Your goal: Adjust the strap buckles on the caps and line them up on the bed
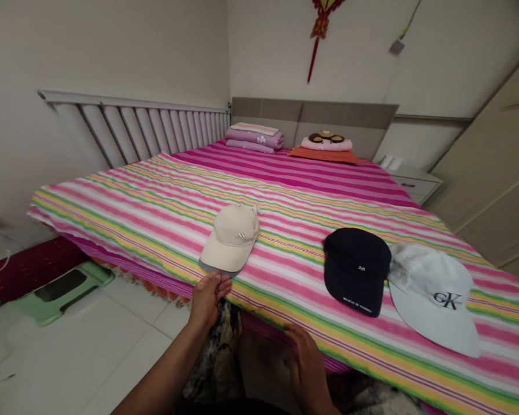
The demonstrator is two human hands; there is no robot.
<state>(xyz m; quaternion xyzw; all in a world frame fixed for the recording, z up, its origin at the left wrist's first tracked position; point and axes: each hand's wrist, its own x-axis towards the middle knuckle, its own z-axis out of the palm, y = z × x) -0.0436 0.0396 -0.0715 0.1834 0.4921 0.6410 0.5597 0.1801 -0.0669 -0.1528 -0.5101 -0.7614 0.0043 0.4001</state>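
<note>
A beige baseball cap (236, 233) lies on the striped bedsheet (285, 271), its brim toward me. My left hand (210, 295) is closed at the front of that brim, thumb and fingers gripping its edge. Lower down, at the near edge of the bed, my right hand (305, 360) holds nothing; its fingers are loosely bent and apart. To the right rest a black cap (357, 268) with small white lettering and a white cap (435, 294) with dark letters, side by side and touching.
Folded purple bedding (255, 138) and a pink pillow (326, 144) on orange cloth sit by the headboard (268, 112). A radiator (155, 129) runs along the left wall. On the floor at left stands a green stool (71, 288). A white nightstand (415, 181) is at the right.
</note>
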